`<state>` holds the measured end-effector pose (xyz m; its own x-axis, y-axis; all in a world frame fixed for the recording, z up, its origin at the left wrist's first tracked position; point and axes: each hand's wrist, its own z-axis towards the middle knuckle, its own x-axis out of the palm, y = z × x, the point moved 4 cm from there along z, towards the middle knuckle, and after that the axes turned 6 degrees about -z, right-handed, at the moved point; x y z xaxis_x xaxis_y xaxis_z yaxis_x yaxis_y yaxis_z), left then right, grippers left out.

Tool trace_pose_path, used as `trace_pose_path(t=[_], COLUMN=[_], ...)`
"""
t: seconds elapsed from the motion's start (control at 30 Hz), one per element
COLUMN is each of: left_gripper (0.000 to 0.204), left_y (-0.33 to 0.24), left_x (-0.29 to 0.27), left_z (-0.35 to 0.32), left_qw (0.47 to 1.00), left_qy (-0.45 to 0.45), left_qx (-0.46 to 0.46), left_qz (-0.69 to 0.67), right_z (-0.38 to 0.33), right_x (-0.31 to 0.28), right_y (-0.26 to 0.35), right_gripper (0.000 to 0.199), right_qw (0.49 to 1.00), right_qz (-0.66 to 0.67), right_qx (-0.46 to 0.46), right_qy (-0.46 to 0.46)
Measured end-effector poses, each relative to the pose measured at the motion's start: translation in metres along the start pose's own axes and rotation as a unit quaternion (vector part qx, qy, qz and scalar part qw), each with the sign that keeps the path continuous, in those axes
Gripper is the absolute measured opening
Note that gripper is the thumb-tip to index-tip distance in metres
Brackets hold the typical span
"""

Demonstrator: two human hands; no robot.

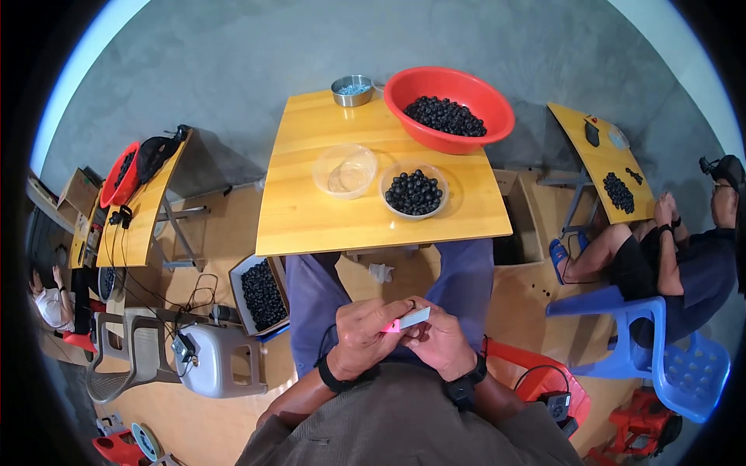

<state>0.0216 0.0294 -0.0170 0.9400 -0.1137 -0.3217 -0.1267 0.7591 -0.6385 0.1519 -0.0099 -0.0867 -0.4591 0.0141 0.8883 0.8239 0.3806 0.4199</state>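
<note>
My left hand (pixel 364 334) and my right hand (pixel 439 338) meet over my lap, below the near edge of the wooden table (pixel 311 217). Together they hold a small flat tool (pixel 408 320) with a pink handle and a pale grey blade-like end. The left fingers pinch its pink end and the right fingers close on the grey end. On the table stand a clear bowl of dark round fruits (pixel 413 192), an empty clear bowl (pixel 344 171), a red basin of the same dark fruits (pixel 448 109) and a small metal bowl (pixel 352 89).
A box of dark fruits (pixel 263 295) sits on the floor at my left, next to a grey stool (pixel 221 361). A person sits on a blue chair (pixel 676 357) at the right, by another table (pixel 606 167). A third table (pixel 140 202) stands at the left.
</note>
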Motion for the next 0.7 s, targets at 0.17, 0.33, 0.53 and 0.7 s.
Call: trace_pose_path(t=[0.17,0.33,0.53,0.7], left_gripper=[0.02,0.025,0.021,0.023], left_y=[0.005,0.0,-0.001,-0.003], left_x=[-0.003,-0.011,-0.014,-0.012], left_z=[-0.001,-0.003,-0.005,-0.003], left_qw=[1.0,0.999,0.999,0.998], left_qy=[-0.002,0.011,-0.003,0.0], left_qx=[-0.007,0.032,0.045,0.052], left_qz=[-0.023,0.015,-0.003,-0.021], right_z=[0.003,0.005,0.005,0.004], right_x=[-0.002,0.004,0.01,0.004], right_y=[-0.001,-0.002,-0.003,-0.006], right_gripper=[0.02,0.034,0.035,0.036], right_qw=[1.0,0.999,0.999,0.999], right_qz=[0.005,-0.03,-0.001,0.012], right_qx=[-0.007,0.017,0.034,0.031], right_qy=[-0.008,-0.001,0.026,0.026])
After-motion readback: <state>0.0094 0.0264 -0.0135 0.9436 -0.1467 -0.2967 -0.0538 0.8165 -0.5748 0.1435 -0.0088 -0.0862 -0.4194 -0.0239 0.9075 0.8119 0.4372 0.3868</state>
